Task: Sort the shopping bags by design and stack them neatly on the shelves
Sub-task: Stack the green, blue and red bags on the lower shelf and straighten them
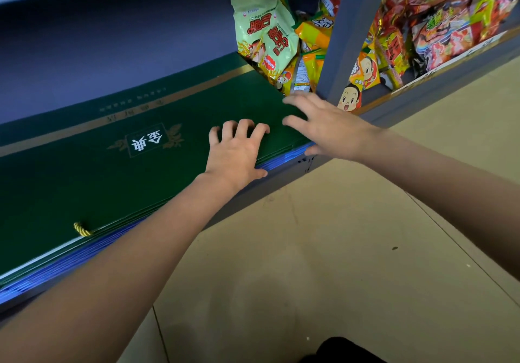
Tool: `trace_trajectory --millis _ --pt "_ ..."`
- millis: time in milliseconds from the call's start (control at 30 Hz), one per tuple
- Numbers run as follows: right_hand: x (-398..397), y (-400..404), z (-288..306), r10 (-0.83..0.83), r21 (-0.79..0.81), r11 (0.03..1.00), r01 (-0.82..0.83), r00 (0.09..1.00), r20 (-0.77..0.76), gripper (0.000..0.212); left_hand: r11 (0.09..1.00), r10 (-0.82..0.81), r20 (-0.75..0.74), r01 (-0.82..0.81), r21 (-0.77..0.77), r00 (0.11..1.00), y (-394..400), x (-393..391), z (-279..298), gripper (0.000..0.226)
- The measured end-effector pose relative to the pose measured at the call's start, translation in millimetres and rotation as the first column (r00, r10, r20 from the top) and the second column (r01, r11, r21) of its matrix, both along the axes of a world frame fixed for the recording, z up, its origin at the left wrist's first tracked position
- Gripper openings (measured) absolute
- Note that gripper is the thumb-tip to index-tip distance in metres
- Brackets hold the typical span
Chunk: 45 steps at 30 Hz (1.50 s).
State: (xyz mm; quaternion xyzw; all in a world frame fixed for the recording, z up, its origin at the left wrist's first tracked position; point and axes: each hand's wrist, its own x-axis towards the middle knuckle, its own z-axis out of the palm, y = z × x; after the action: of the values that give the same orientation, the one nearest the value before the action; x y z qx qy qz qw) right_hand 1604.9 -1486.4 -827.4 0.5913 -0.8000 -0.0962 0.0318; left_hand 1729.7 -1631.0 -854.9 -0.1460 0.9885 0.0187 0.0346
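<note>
A stack of flat dark green shopping bags (84, 171) with a gold stripe and a white-and-gold emblem lies on the low shelf (281, 185). Blue bags (56, 267) show as thin edges underneath them. A yellow cord handle (81, 229) sticks out at the front edge. My left hand (236, 151) rests flat on the top green bag near its right end, fingers spread, thumb over the front edge. My right hand (326, 123) lies on the stack's right corner, fingers spread, thumb at the edge.
Snack packets (267, 30) lean on the shelf right of the bags, touching their far right corner. A grey upright post (340, 39) divides the shelving, with more bright snack packets (439, 25) beyond it. Beige tiled floor (323, 250) lies below.
</note>
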Motion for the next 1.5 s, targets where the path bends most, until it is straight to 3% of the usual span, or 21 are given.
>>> trace_trajectory --millis 133,300,500,667,867,1033,1200,1333,1500 --pt "-4 -28 13 -0.142 0.263 0.955 0.139 0.99 -0.011 0.088 0.999 0.044 0.053 -0.045 0.013 0.998 3 -2 -2 0.096" --pt "-6 -46 16 -0.191 0.393 0.898 0.196 0.98 -0.054 0.105 0.999 0.037 0.122 -0.034 -0.023 0.992 2 -5 0 0.1" --pt "-4 -36 8 -0.149 0.356 0.92 0.164 0.986 -0.07 0.104 0.995 0.051 0.153 -0.037 -0.093 0.987 4 -5 -1 0.098" --pt "-3 -40 -11 -0.138 0.356 0.919 0.167 0.985 -0.107 0.125 0.987 0.047 0.196 -0.016 -0.158 0.979 3 -3 3 0.103" --pt "-2 -41 -12 -0.175 0.305 0.934 0.183 0.983 -0.054 0.121 0.968 0.015 0.175 0.029 -0.248 0.984 6 3 -9 0.1" --pt "2 -43 -5 -0.173 0.344 0.921 0.182 0.983 -0.059 0.123 0.986 -0.138 0.082 0.144 -0.086 0.987 -9 16 0 0.104" --pt "28 -54 19 -0.086 0.247 0.968 0.047 0.985 0.149 0.118 0.979 -0.202 0.013 0.202 0.017 0.979 -57 91 20 0.108" --pt "79 -95 30 0.081 0.152 0.978 -0.14 0.937 0.341 0.112 0.991 -0.129 0.14 0.134 -0.024 0.982 -106 163 25 0.114" --pt "126 -147 28 0.109 0.237 0.941 -0.24 0.881 0.461 0.11 1.0 0.008 0.243 -0.005 -0.01 0.97 -151 253 26 0.119"
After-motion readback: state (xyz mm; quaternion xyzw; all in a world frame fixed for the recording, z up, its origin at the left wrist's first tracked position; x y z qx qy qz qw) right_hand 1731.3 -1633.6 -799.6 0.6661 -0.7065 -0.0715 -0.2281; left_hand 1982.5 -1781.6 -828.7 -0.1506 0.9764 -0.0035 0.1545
